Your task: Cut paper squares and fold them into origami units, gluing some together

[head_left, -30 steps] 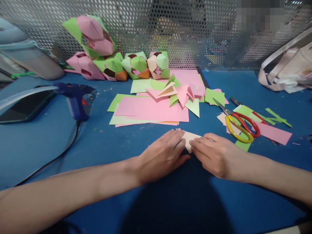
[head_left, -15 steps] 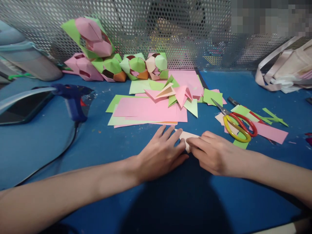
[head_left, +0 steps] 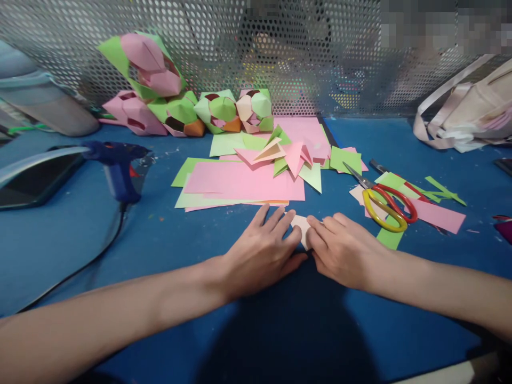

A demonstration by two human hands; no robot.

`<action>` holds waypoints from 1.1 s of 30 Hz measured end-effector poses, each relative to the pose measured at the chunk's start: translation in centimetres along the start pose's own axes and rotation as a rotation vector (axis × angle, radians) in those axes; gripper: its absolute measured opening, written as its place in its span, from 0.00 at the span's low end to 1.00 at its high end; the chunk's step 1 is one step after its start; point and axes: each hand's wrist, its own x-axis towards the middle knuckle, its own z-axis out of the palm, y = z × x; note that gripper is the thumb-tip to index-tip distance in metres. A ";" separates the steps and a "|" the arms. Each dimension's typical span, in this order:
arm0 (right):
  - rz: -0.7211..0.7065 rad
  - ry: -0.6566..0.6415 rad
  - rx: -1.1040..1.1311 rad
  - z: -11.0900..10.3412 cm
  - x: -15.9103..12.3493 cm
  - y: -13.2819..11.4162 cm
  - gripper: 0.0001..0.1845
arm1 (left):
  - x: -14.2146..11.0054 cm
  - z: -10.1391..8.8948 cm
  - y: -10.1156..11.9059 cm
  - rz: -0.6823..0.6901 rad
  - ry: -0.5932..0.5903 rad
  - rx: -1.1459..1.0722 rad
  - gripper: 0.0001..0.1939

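Between my hands a small pale pink piece of paper (head_left: 301, 228) lies on the blue table, largely covered by my fingers. My left hand (head_left: 266, 245) rests on its left part, fingers spread and lying flat. At its right part, my right hand (head_left: 340, 248) has its fingers bent and pressed together on the paper. Just beyond my hands is a stack of pink and green paper sheets (head_left: 240, 178). Folded paper pieces (head_left: 294, 154) in pink, green and peach lie on top of the stack.
Scissors (head_left: 390, 205) with red and yellow handles lie on paper scraps at the right. A blue glue gun (head_left: 120, 170) and its cord are at the left, beside a dark phone-like slab (head_left: 40, 181). Several folded paper shapes (head_left: 222, 112) stand along the perforated metal panel (head_left: 300, 64).
My right hand's fingers have shifted slightly along the paper, uncovering a bit more near its middle. My left hand stays spread on it. The whole view has shifted slightly.
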 end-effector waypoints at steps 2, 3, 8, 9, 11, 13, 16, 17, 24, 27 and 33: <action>0.024 -0.071 -0.063 -0.6 -0.9 -0.2 0.19 | 0.1 -0.1 0.0 -0.001 -0.009 0.008 0.19; 0.042 -0.099 -0.082 -0.8 -1.3 -0.2 0.19 | 0.1 -0.2 0.1 -0.002 -0.012 0.012 0.18; 0.087 -0.132 -0.118 -1.4 -2.9 -0.1 0.19 | 0.3 -0.1 0.0 -0.001 -0.002 0.019 0.18; 0.092 -0.137 -0.123 -1.4 -3.0 0.0 0.18 | 0.3 0.0 0.0 0.003 0.008 0.018 0.18; 0.093 -0.151 -0.116 -1.7 -3.1 0.5 0.14 | 0.3 0.1 -0.2 0.010 0.035 0.010 0.20; 0.108 -0.175 -0.080 -2.0 -3.2 1.3 0.09 | 0.5 0.1 -0.4 0.016 0.063 -0.009 0.21; 0.182 -0.190 -0.030 -2.5 -3.4 2.7 0.10 | 0.9 0.0 -0.6 0.007 0.078 -0.041 0.20; 0.212 -0.181 -0.016 -2.6 -3.4 3.2 0.10 | 1.0 -0.1 -0.6 -0.001 0.079 -0.045 0.19; 0.281 -0.045 0.176 -1.4 -2.5 4.8 0.09 | 1.1 0.4 -1.0 -0.029 0.143 -0.067 0.17; 0.285 -0.012 0.327 -0.1 -1.9 4.8 0.12 | 1.4 0.8 -1.2 -0.042 0.184 -0.102 0.11; 0.600 0.137 0.734 1.2 -0.9 3.8 0.31 | 1.9 0.4 -1.1 -0.355 0.214 -0.544 0.05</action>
